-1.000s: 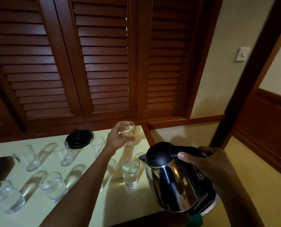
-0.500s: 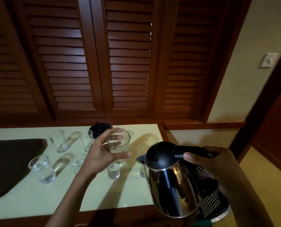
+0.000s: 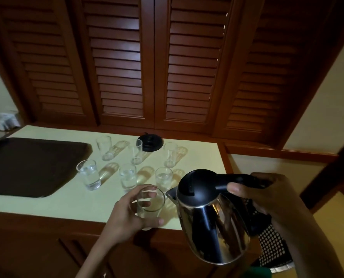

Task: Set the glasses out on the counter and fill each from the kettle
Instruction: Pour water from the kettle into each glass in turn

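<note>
My left hand (image 3: 127, 215) grips a clear glass (image 3: 150, 205) upright above the front edge of the pale counter (image 3: 66, 203). My right hand (image 3: 267, 195) holds the black handle of a steel kettle (image 3: 211, 221), whose spout sits just right of the glass rim. No water stream is visible. Several more glasses stand in two rows behind: the front row, such as one at the left (image 3: 88, 174), holds water; the back row, such as one at the left (image 3: 104, 147), looks empty.
A dark tray (image 3: 26, 167) lies on the counter's left part. The round black kettle base (image 3: 150, 142) sits at the back by the wooden louvred doors (image 3: 167, 67). A black dotted fabric (image 3: 271, 245) hangs below my right arm.
My left hand has brought the glass from the back of the counter down to the front edge, beside the kettle spout. The view has shifted left, showing more of the tray.
</note>
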